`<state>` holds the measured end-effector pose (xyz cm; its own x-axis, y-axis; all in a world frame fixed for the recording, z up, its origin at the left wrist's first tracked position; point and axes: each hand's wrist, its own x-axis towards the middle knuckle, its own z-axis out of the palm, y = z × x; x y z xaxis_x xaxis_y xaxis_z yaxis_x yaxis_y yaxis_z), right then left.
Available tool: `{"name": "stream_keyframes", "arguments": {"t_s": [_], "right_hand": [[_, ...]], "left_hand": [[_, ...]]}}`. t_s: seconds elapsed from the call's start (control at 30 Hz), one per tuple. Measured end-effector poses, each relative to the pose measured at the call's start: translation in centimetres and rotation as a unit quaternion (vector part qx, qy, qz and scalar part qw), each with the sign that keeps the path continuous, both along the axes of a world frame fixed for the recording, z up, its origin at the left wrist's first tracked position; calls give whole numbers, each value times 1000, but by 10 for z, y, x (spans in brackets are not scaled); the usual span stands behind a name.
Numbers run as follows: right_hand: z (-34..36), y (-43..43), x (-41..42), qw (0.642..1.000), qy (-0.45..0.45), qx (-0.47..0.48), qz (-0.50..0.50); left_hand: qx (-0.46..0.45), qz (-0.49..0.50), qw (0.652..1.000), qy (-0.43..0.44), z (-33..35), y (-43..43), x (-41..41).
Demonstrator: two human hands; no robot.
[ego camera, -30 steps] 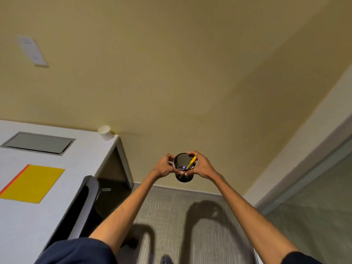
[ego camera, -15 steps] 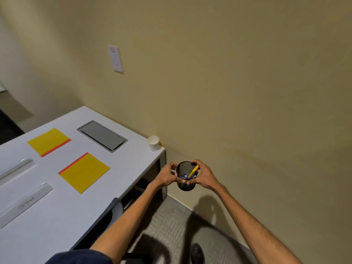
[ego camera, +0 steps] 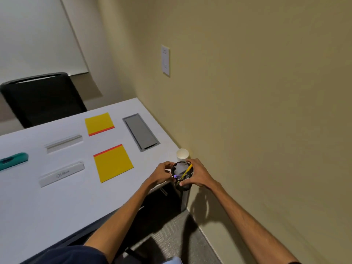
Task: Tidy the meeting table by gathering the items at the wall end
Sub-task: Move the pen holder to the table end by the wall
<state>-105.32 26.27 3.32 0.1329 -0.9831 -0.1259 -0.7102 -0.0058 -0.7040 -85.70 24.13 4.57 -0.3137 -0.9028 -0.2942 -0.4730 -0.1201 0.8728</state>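
Observation:
Both hands hold a black mesh pen cup (ego camera: 182,175) at the near corner of the white meeting table (ego camera: 57,202), by the wall. My left hand (ego camera: 162,173) grips its left side and my right hand (ego camera: 196,174) its right side. A yellow pen (ego camera: 187,170) and a purple-tipped one lean inside. A white paper cup (ego camera: 182,154) stands just beyond the pen cup. Two yellow sticky pads (ego camera: 112,162) (ego camera: 99,123), two clear name holders (ego camera: 62,174) (ego camera: 63,142) and a teal case (ego camera: 13,160) lie on the table.
A grey cable hatch (ego camera: 141,132) is set into the table near the wall. A black chair (ego camera: 43,98) stands at the far side. The beige wall runs along the right, with a white wall plate (ego camera: 165,60). Grey carpet lies below.
The view has swung left and down, bringing the table into sight. My hands have carried the pen cup from over the floor to the table's corner beside the paper cup.

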Motion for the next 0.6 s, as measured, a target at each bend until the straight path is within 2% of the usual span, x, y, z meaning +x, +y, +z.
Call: {"name": "stream_keyframes", "arguments": {"t_s": [0.3, 0.6], "right_hand": [[3, -101, 36, 996, 14, -13, 91], [-13, -231, 69, 996, 22, -12, 85]], "left_hand": [[-10, 118, 993, 21, -5, -64, 40], [-19, 165, 985, 50, -28, -183, 68]]}}
